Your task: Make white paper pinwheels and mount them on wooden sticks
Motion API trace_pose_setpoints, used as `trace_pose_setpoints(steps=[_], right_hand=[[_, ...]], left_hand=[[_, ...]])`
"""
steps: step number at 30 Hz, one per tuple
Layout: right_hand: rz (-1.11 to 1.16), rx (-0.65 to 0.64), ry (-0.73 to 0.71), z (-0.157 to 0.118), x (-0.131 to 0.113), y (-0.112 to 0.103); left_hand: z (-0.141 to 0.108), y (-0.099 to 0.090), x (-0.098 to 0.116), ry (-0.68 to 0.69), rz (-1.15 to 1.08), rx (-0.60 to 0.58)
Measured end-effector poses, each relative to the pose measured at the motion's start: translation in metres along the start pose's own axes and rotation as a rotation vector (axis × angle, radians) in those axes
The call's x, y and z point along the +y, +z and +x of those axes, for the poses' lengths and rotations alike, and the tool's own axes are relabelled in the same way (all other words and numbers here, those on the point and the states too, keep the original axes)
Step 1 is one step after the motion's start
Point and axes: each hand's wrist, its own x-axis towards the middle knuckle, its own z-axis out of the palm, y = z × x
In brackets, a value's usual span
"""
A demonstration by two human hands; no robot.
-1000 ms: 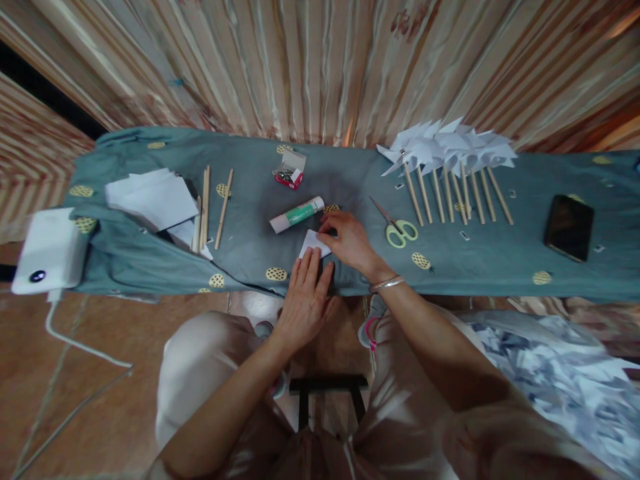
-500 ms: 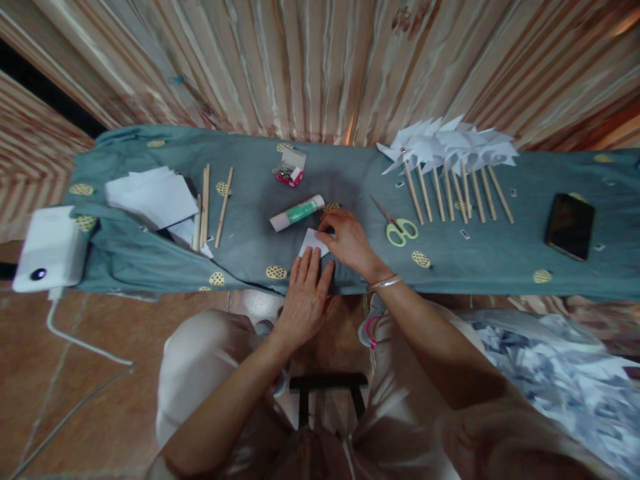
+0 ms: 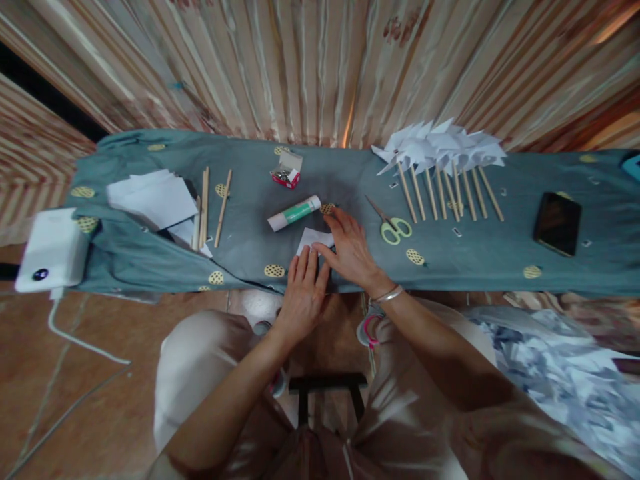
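A small white piece of paper (image 3: 311,238), seemingly folded, lies on the cloth near the front edge, partly covered by my fingers. My left hand (image 3: 304,293) rests on its lower edge with the fingers stretched out flat. From the right, my right hand (image 3: 350,250) reaches over the paper's right side, its fingers extended and the thumb pointing at the left fingertips. Just behind the paper lies a glue stick (image 3: 294,213) with a green label. Green-handled scissors (image 3: 395,230) are to the right of my right hand.
Pinwheels with wooden sticks (image 3: 440,150) lie in a row at the back right, a phone (image 3: 557,223) beyond. A small red box (image 3: 286,175) stands open behind the glue. Leftward are loose sticks (image 3: 223,208), paper sheets (image 3: 153,197) and a white cabled device (image 3: 53,250).
My right hand has gone from a bent-finger pinch at the paper's edge to lying flatter, fingers stretched across its right side. My left hand stays nearly in place. The view has shifted slightly.
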Motion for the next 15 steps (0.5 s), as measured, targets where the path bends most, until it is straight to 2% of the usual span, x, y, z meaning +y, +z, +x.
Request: trace_pose_setpoints(steps=[6, 15], right_hand=[[-0.152, -0.009, -0.027, -0.001, 0.007, 0.001], [-0.215, 0.025, 0.08, -0.002, 0.038, -0.003]], left_hand=[[0.001, -0.003, -0.001, -0.015, 0.011, -0.027], [-0.002, -0.003, -0.008, 0.022, 0.003, 0.006]])
